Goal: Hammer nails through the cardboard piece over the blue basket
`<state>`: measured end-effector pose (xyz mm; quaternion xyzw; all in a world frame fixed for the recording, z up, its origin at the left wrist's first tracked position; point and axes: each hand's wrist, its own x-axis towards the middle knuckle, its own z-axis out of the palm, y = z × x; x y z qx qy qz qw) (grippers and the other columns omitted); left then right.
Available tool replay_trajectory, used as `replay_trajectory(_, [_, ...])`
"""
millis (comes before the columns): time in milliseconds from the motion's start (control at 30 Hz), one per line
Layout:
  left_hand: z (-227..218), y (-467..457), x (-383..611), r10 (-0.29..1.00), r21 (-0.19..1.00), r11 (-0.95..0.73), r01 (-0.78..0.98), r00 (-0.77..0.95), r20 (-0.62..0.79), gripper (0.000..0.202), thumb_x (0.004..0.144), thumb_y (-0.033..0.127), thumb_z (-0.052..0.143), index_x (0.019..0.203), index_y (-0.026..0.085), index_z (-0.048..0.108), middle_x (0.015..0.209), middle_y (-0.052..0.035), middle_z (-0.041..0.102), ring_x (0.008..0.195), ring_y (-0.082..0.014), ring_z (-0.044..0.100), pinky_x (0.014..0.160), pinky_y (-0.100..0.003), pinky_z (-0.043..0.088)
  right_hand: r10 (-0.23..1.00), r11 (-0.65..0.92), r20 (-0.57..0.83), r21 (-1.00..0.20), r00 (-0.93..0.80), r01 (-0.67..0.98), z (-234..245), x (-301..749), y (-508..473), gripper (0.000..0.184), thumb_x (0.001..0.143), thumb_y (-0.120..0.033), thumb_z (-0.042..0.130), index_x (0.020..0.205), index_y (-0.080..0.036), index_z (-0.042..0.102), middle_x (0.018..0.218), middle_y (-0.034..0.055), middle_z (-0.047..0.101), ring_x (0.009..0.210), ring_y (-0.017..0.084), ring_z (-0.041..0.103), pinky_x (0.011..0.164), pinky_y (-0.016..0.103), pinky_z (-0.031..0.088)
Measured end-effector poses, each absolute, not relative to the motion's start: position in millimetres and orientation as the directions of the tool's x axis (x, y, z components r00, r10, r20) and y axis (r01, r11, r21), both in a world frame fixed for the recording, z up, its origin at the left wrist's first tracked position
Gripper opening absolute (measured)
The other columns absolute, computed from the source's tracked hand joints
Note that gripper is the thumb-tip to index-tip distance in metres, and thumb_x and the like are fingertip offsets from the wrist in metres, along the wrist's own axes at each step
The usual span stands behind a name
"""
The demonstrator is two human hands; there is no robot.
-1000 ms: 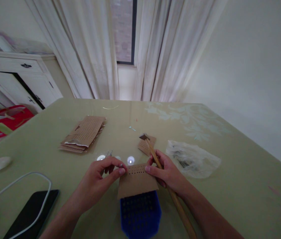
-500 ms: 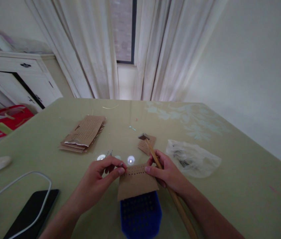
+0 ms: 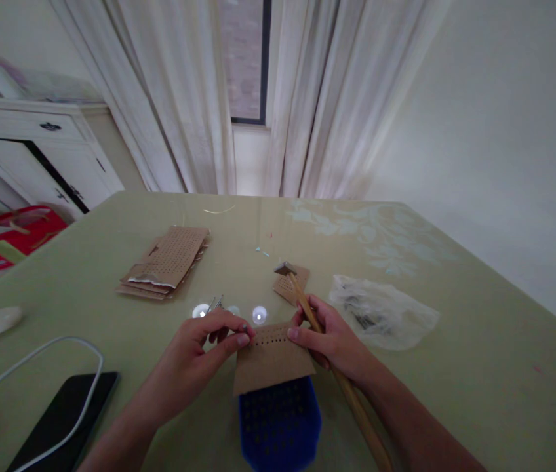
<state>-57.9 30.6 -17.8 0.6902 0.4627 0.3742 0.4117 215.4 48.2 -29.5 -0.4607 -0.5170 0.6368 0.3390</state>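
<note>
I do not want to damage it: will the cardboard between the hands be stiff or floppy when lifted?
The cardboard is probably light, being a thin sheet. It seems stiff: its near edge runs nearly straight over the basket. It may bend or tear along its rows of holes.

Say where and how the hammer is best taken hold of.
Probably by the wooden handle, below the right hand, coming from the person's right: this straight, slender shaft slants back toward the person beside the blue basket, while the metal head lies at the far end.
</note>
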Motion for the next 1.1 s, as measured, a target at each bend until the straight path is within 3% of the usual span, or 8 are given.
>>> replay_trajectory(200, [-16.5,30.3,-56.3,0.907,0.854,-0.384,0.350,0.317,0.278,0.013,0.100,0.028,0.072,0.091,0.028,0.082,0.084,0.0025,0.080,0.078,-0.0156,0.069,0.072,-0.026,0.051,0.909,-0.220,-0.214,-0.975,-0.357,0.025,-33.0,215.4,46.8,0.043,0.085,-0.047,0.088,0.097,-0.022,0.055,0.071,-0.0108,0.056,0.037,0.001,0.038,0.031,0.014,0.029])
replay_trajectory(400, [-16.7,27.7,-55.9,0.851,0.783,-0.505,0.364,0.362,0.380,0.013,0.102,0.021,0.071,0.094,0.027,0.079,0.087,0.0027,0.081,0.083,-0.0159,0.069,0.081,-0.027,0.050,0.943,-0.109,-0.101,-0.994,-0.316,-0.008,-23.1,222.8,50.8,0.036,0.099,-0.054,0.071,0.102,-0.020,0.060,0.062,-0.0123,0.047,0.030,0.001,0.031,0.030,0.017,0.017])
replay_trajectory(567, [-19.1,29.9,-57.1,0.823,0.759,-0.551,0.347,0.379,0.423,0.012,0.102,0.019,0.072,0.094,0.026,0.078,0.088,0.0018,0.080,0.084,-0.0165,0.070,0.079,-0.028,0.050,0.936,-0.055,-0.053,-0.998,-0.348,0.005,-1.4,238.7,46.7,0.042,0.103,-0.059,0.064,0.116,-0.019,0.063,0.067,-0.0093,0.046,0.039,0.006,0.037,0.036,0.020,0.028])
replay_trajectory(700, [-21.6,32.9,-56.9,0.810,0.757,-0.570,0.319,0.373,0.453,0.012,0.100,0.018,0.073,0.092,0.024,0.078,0.084,0.0010,0.080,0.079,-0.0166,0.071,0.076,-0.027,0.050,0.889,-0.004,-0.142,-0.953,-0.434,0.303,33.5,250.9,28.9,0.042,0.110,-0.058,0.051,0.117,-0.020,0.066,0.069,-0.0076,0.039,0.053,0.010,0.036,0.048,0.023,0.030])
replay_trajectory(800, [-23.6,32.7,-57.1,0.807,0.757,-0.574,0.313,0.372,0.458,0.010,0.099,0.018,0.074,0.095,0.025,0.080,0.086,0.0005,0.081,0.081,-0.0171,0.072,0.075,-0.027,0.051,0.841,0.236,-0.168,-0.741,-0.515,0.628,68.1,255.4,12.8,0.036,0.113,-0.053,0.051,0.106,-0.022,0.069,0.083,0.0001,0.057,0.074,0.017,0.053,0.067,0.029,0.042])
replay_trajectory(900, [-24.3,31.8,-57.1,0.803,0.758,-0.576,0.306,0.381,0.457,0.012,0.099,0.016,0.074,0.097,0.025,0.081,0.088,0.0000,0.081,0.083,-0.0175,0.072,0.077,-0.027,0.052,0.841,0.333,-0.154,-0.608,-0.519,0.721,93.5,251.3,2.5,0.035,0.114,-0.053,0.048,0.111,-0.025,0.068,0.093,0.0030,0.065,0.086,0.022,0.059,0.078,0.033,0.045])
replay_trajectory(1100, [-20.7,32.3,-56.1,0.804,0.755,-0.574,0.315,0.389,0.449,0.013,0.098,0.015,0.074,0.092,0.024,0.082,0.083,0.0003,0.080,0.080,-0.0173,0.071,0.075,-0.027,0.051,0.841,0.374,-0.160,-0.520,-0.517,0.768,102.2,231.5,2.6,0.037,0.116,-0.049,0.041,0.102,-0.023,0.064,0.085,0.0013,0.061,0.081,0.021,0.058,0.074,0.033,0.042])
